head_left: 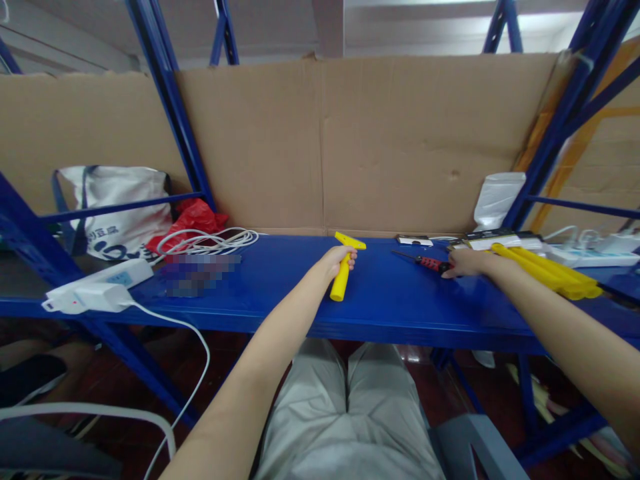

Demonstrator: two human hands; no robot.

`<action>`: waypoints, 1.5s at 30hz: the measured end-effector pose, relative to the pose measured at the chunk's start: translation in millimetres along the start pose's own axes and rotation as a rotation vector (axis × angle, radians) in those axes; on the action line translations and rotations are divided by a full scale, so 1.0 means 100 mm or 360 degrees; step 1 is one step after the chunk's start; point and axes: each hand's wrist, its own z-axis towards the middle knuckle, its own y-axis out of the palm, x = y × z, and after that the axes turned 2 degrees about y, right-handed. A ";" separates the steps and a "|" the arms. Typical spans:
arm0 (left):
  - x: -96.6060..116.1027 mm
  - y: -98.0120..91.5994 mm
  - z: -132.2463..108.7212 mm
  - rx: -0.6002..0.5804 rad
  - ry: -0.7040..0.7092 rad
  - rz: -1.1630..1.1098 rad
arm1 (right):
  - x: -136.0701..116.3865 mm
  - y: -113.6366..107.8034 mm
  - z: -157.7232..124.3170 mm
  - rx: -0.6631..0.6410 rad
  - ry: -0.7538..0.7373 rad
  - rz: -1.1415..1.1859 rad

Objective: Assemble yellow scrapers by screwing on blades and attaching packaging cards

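My left hand [344, 259] is wrapped round a yellow T-shaped tool [340, 284], held above the blue shelf, its flat head at the top and its round handle pointing down. At the right, my right hand [463, 263] reaches over the shelf, its fingers at the dark end of a red and black screwdriver [430, 263]. The screwdriver's thin shaft points left. How far the fingers close on it is partly hidden. Beside my right wrist lie several yellow tube-like pieces [555, 272].
The blue shelf [280, 280] has a cardboard back wall [400, 147] and blue posts. On the left are a white bag [125, 213], a red plastic bag [193, 220], coiled white cable [215, 241] and a power strip [100, 283]. Another strip [595, 256] stands right.
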 end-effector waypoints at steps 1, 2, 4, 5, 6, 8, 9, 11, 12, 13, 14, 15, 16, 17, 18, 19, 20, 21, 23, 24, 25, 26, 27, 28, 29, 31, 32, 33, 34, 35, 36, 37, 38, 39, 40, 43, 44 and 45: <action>0.00 0.00 0.00 -0.0006 -0.0010 -0.0003 | -0.05 -0.01 0.05 -0.0076 -0.0007 -0.0010; 0.01 0.00 0.00 -0.0010 -0.0021 -0.0005 | -0.11 -0.03 0.10 -0.0130 -0.0016 -0.0004; 0.01 0.00 0.00 -0.0015 -0.0031 -0.0011 | -0.22 -0.07 0.21 -0.0147 -0.0030 0.0044; 0.01 -0.01 0.00 -0.0012 -0.0027 -0.0013 | -0.27 -0.09 0.27 -0.0133 -0.0035 0.0081; 0.00 -0.01 0.01 -0.0006 -0.0019 -0.0012 | -0.32 -0.10 0.32 -0.0116 -0.0037 0.0120; -0.01 -0.02 0.03 0.0008 0.0010 -0.0005 | -0.40 -0.12 0.44 -0.0096 -0.0054 0.0199; -0.02 -0.02 0.04 0.0009 0.0023 0.0001 | -0.45 -0.11 0.49 -0.0092 -0.0069 0.0227; -0.02 -0.03 0.05 0.0008 0.0031 0.0017 | -0.52 -0.07 0.57 -0.0063 -0.0080 0.0280; -0.02 -0.03 0.05 0.0009 0.0027 0.0026 | -0.55 -0.03 0.60 -0.0027 -0.0071 0.0321; -0.02 -0.03 0.05 0.0012 0.0022 0.0036 | -0.57 0.00 0.61 0.0018 -0.0054 0.0375; -0.01 -0.03 0.05 0.0014 0.0018 0.0042 | -0.59 0.05 0.61 0.0068 -0.0046 0.0439; -0.01 -0.02 0.05 0.0015 0.0017 0.0045 | -0.60 0.09 0.61 0.0108 -0.0050 0.0502; -0.01 -0.02 0.04 0.0017 0.0018 0.0046 | -0.60 0.13 0.60 0.0140 -0.0063 0.0558; 0.00 -0.01 0.04 0.0021 0.0020 0.0045 | -0.59 0.16 0.59 0.0164 -0.0084 0.0601; 0.00 -0.01 0.03 0.0027 0.0018 0.0042 | -0.58 0.18 0.57 0.0176 -0.0101 0.0632; 0.00 -0.01 0.02 0.0031 0.0015 0.0039 | -0.57 0.20 0.56 0.0186 -0.0106 0.0652; 0.00 -0.01 0.02 0.0034 0.0014 0.0036 | -0.56 0.21 0.56 0.0202 -0.0098 0.0663; 0.00 -0.01 0.02 0.0035 0.0015 0.0033 | -0.55 0.21 0.55 0.0224 -0.0082 0.0669; 0.00 -0.01 0.01 0.0034 0.0022 0.0024 | -0.53 0.20 0.55 0.0286 -0.0037 0.0695; 0.00 -0.01 0.01 0.0034 0.0025 0.0018 | -0.53 0.20 0.54 0.0332 -0.0022 0.0729; 0.00 -0.01 0.01 0.0038 0.0025 0.0012 | -0.53 0.19 0.54 0.0383 -0.0018 0.0785; 0.00 -0.01 0.00 0.0045 0.0020 0.0005 | -0.53 0.18 0.53 0.0434 -0.0020 0.0871; 0.01 0.00 0.00 0.0050 0.0014 -0.0004 | -0.53 0.18 0.53 0.0476 -0.0023 0.0987; 0.01 0.00 0.00 0.0055 0.0007 -0.0012 | -0.53 0.17 0.52 0.0510 -0.0026 0.1128; 0.01 0.00 0.00 0.0058 -0.0001 -0.0017 | -0.53 0.16 0.51 0.0536 -0.0030 0.1281; 0.02 0.01 -0.01 0.0057 -0.0004 -0.0025 | -0.55 0.14 0.49 0.0605 -0.0028 0.1561; 0.02 0.01 -0.01 0.0055 -0.0002 -0.0027 | -0.55 0.12 0.49 0.0662 -0.0029 0.1669; 0.02 0.00 0.00 0.0054 0.0000 -0.0030 | -0.56 0.10 0.48 0.0737 -0.0034 0.1755; 0.02 0.00 0.00 0.0053 0.0001 -0.0035 | -0.57 0.08 0.47 0.0822 -0.0041 0.1827; 0.01 0.00 0.01 0.0051 0.0002 -0.0042 | -0.58 0.06 0.46 0.0906 -0.0051 0.1894; 0.01 0.00 0.01 0.0047 0.0003 -0.0050 | -0.59 0.04 0.46 0.0984 -0.0064 0.1962; 0.01 -0.01 0.02 0.0045 0.0002 -0.0055 | -0.60 0.02 0.45 0.1048 -0.0080 0.2027; 0.01 -0.01 0.02 0.0040 0.0005 -0.0059 | -0.61 -0.01 0.44 0.1100 -0.0095 0.2086; 0.01 -0.01 0.03 0.0036 0.0004 -0.0059 | -0.62 -0.03 0.44 0.1143 -0.0106 0.2135; 0.01 -0.01 0.03 0.0031 0.0002 -0.0056 | -0.63 -0.04 0.43 0.1179 -0.0114 0.2175; 0.01 0.00 0.02 0.0034 0.0004 -0.0030 | -0.67 -0.09 0.41 0.1276 -0.0110 0.2259; 0.01 0.00 0.02 0.0039 0.0010 -0.0019 | -0.68 -0.10 0.40 0.1296 -0.0093 0.2280; 0.01 0.00 0.02 0.0045 0.0015 -0.0009 | -0.69 -0.11 0.40 0.1311 -0.0064 0.2297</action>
